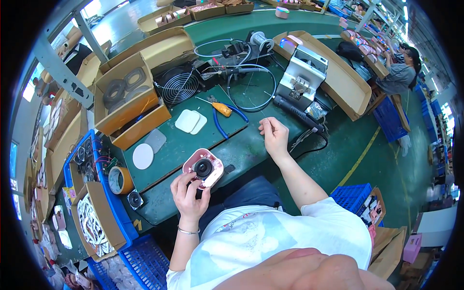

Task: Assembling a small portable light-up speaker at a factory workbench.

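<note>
At the bench's front edge my left hand is closed around the near side of a pink rounded housing. A black round speaker sits in the housing's opening, and my fingertips touch its near rim. Part of the housing is hidden behind my fingers. My right hand rests farther right over the bench edge, its fingers curled together; whatever they hold, if anything, is hidden. Beyond the hands lie blue-handled pliers and an orange-handled screwdriver.
White pads lie on the green bench, left of centre. Behind stand a cardboard box of grey rings, a fan guard and a metal machine. A tape roll and a blue crate are at left; a person works far right.
</note>
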`<state>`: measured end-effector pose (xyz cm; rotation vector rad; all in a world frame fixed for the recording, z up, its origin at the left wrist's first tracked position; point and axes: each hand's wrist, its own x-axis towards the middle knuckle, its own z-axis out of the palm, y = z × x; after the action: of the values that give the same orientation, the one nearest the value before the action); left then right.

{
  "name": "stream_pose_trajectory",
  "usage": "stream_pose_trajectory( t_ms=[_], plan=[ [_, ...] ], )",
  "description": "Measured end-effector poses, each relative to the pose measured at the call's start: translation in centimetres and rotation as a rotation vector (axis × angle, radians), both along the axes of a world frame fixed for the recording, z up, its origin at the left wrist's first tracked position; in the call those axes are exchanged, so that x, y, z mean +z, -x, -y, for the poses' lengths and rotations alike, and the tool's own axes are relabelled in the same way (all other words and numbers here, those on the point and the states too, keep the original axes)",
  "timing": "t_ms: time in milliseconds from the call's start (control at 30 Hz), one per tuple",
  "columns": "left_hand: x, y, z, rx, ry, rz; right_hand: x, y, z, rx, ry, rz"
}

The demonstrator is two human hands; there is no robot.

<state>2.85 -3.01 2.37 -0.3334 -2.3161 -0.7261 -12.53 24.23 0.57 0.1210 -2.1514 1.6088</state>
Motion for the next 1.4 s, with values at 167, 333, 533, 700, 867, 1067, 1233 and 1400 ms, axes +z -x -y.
stream_pose_trajectory(
  t_ms=[167, 333, 533, 700, 867, 1067, 1233, 1400],
  plan=[
    [-0.3, -0.2, -0.1, 0.011, -0.012, 0.003, 0.0, 0.0, 0.1, 0.003, -0.025, 0.018],
    [-0.2, -0.2, -0.2, 0.014, 0.001, 0.0, 0.2, -0.1, -0.1, -0.011, -0.045, 0.026],
    [0.1, -0.2, -0.2, 0.009, -0.002, -0.003, 0.1, 0.0, -0.1, 0.011, -0.07, 0.011],
    [3.0, -0.4, -1.4, -0.004, 0.052, 0.115, 3.1, -2.9, 2.3, 0.228, -0.132, -0.111],
    [5.4, -0.1, -2.2, 0.051, 0.226, 0.165, 7.8, -6.2, 6.6, 0.827, -0.622, -0.035],
    [5.6, -0.5, -1.9, 0.023, 0.094, 0.364, 9.4, -4.6, 7.5, 0.883, -0.967, 0.088],
    [5.7, -0.6, -1.7, 0.02, 0.041, 0.396, 10.7, -3.4, 8.7, 0.994, -1.154, 0.054],
    [5.5, -0.3, -1.5, 0.004, -0.036, 0.44, 10.7, -3.1, 9.4, 1.017, -1.197, 0.051]
  ],
)
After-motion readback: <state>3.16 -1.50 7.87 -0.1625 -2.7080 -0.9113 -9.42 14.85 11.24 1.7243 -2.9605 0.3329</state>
